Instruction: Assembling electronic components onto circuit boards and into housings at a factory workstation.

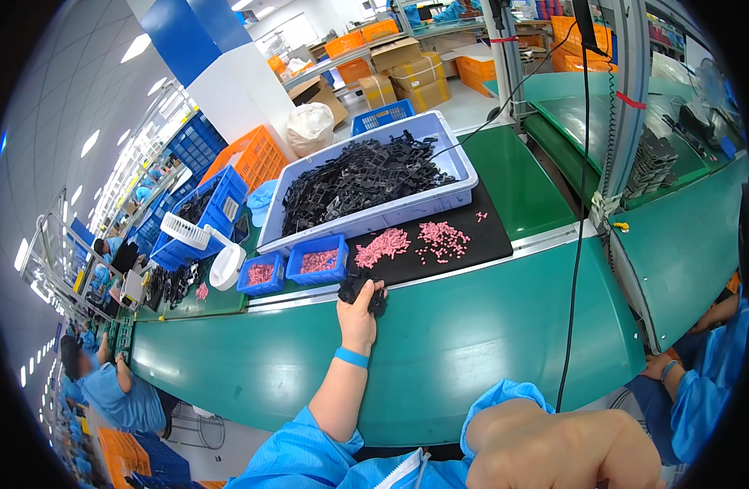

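Observation:
My left hand [359,316] reaches forward over the green belt [472,326] and is closed on a small black plastic part [356,290] at the near edge of a black mat [493,236]. A blue band is on that wrist. On the mat lie two loose piles of small pink pieces [383,245] [442,236]. Behind them stands a large pale blue bin [466,174] heaped with black plastic parts [362,175]. My right hand [554,447] is close to the camera at the lower edge, fingers curled, and whatever is inside it is hidden.
Two small blue trays [317,262] [260,275] of pink pieces sit left of the mat, beside a white scoop-like object [226,266] and blue crates [203,210]. A black cable [581,212] hangs at the right. Other people in blue coats sit at the left [105,383] and right [704,383].

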Tool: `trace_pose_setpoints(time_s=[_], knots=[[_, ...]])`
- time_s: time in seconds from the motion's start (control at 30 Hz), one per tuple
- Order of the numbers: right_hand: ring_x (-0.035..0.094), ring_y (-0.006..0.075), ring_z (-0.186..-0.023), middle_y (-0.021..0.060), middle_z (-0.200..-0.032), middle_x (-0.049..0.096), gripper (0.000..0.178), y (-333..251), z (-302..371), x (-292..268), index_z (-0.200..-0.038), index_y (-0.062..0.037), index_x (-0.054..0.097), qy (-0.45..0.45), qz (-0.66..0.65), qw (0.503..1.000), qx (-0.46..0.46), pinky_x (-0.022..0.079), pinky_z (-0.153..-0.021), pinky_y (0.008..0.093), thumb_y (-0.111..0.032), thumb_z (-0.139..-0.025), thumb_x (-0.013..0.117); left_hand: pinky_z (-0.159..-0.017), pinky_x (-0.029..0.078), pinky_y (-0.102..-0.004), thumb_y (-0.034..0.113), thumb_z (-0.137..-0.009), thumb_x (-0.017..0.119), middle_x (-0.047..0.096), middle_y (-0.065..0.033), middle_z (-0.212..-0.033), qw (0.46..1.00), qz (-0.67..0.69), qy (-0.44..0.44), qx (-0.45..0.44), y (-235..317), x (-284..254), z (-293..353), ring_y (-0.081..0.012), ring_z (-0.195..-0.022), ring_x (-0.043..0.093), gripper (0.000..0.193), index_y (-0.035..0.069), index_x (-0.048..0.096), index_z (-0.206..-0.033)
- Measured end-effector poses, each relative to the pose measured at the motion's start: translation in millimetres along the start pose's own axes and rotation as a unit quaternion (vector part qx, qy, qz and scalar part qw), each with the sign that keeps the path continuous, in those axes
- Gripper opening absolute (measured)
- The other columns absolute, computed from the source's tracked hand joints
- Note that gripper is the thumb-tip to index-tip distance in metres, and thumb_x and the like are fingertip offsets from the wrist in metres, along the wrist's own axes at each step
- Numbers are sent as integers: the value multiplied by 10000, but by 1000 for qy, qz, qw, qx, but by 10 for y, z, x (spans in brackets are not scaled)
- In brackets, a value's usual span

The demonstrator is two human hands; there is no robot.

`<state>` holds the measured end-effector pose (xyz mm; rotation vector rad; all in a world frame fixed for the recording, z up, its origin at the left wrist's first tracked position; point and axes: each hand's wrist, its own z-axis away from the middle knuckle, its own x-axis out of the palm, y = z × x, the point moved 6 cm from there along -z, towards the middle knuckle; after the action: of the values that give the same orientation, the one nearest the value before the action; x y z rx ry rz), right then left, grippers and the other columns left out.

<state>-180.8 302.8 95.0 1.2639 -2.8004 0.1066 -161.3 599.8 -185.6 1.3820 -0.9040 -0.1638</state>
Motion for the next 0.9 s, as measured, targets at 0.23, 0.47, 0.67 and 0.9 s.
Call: trace_pose_setpoints(time_s=[0.23,0.47,0.67,0.9], knots=[[416,135,-437,30,-593,474,254,12,1,-3,-742,-149,622,2,-5,1000,4,290,-404,266,-279,-939,525,-703,544,-328,46,-855,638,664,-106,-860,1000,0,-2,-2,-4,1,-8,-192,-772,650,122,-3,599,-960],[416,133,-432,29,-590,473,253,16,-2,-14,-739,-152,615,-5,-3,1000,3,290,-400,266,-275,-940,522,-695,537,-322,56,-855,641,665,-111,-858,1000,-1,0,-2,-3,9,-9,-191,-748,644,132,-8,598,-962],[414,130,-429,26,-588,471,258,17,15,-4,-737,-153,615,-1,-1,1000,6,289,-397,262,-283,-941,526,-707,543,-348,64,-855,644,657,-110,-865,1000,-8,-4,-5,-13,-31,-20,-213,-782,646,162,7,575,-990],[409,124,-427,21,-582,465,262,17,13,-4,-737,-157,615,10,0,1000,8,280,-395,258,-305,-939,537,-725,553,-376,66,-855,644,647,-108,-867,1000,-18,-10,-8,-41,-43,-39,-237,-835,651,186,20,555,-1012]])
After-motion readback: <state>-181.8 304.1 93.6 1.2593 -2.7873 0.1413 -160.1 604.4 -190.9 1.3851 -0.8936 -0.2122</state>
